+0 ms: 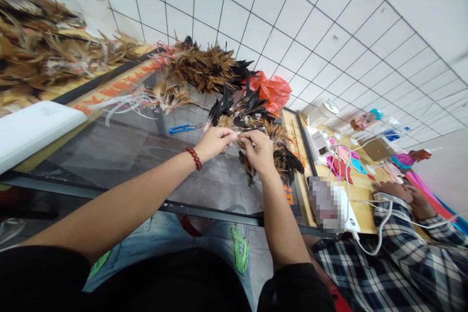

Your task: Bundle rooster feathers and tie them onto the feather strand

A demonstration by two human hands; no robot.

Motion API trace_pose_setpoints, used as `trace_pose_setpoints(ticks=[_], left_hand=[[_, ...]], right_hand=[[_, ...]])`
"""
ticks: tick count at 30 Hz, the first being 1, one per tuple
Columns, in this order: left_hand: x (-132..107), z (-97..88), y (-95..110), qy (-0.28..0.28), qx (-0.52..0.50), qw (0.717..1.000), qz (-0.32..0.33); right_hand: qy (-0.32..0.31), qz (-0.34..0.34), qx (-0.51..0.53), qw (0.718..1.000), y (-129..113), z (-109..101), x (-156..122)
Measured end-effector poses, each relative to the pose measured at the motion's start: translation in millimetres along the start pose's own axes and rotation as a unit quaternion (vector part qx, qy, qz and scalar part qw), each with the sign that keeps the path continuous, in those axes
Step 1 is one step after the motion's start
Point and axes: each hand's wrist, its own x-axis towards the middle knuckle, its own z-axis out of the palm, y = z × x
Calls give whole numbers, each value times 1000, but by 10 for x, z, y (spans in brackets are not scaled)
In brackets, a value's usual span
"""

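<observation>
Clock centred on where the hands met. Nearest, at 6 o'clock: jeans [166, 234] with green patches, below the edge of the dark-topped table [208, 190]. Bead bracelet [193, 158] sat on the left wrist, 8 o'clock. Left hand [216, 142] and right hand [259, 148] nearly touched, thumb and fingertips of each pinching a small pale bit [237, 134]; too small to tell what. Loose black-and-brown feathers [252, 107] lay just beyond, 12 round to 4 o'clock, on the tabletop. Blue snips [182, 128] lay near at 9, pale strips [126, 102] farther out toward 10. Co-worker's plaid sleeve [398, 214] showed well apart at 4. Farther: big brown-and-black feather bundle [204, 66] at 11, crumpled red plastic bag [274, 92] at 1. Tiled wall [234, 0] stood farthest, 12.
</observation>
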Motion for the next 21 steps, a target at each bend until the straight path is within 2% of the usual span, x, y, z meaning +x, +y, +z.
trace_pose_setpoints(ticks=[3,6,9,12,16,21], left_hand=[[-6,-2,4,-11,-6,1000,-19],[-13,0,5,-39,-11,999,-6],[-7,7,-8,-56,-70,996,-13],[1,8,-10,-63,-159,983,-68],[-1,2,2,-79,-248,960,-99],[3,0,-12,-75,-252,962,-77]], right_hand=[[19,4,41,999,19,14,5],[34,9,35,999,32,27,3],[77,23,31,996,46,25,2],[116,12,45,992,54,18,5],[50,-45,62,996,48,45,0],[18,-39,79,996,59,100,-16]])
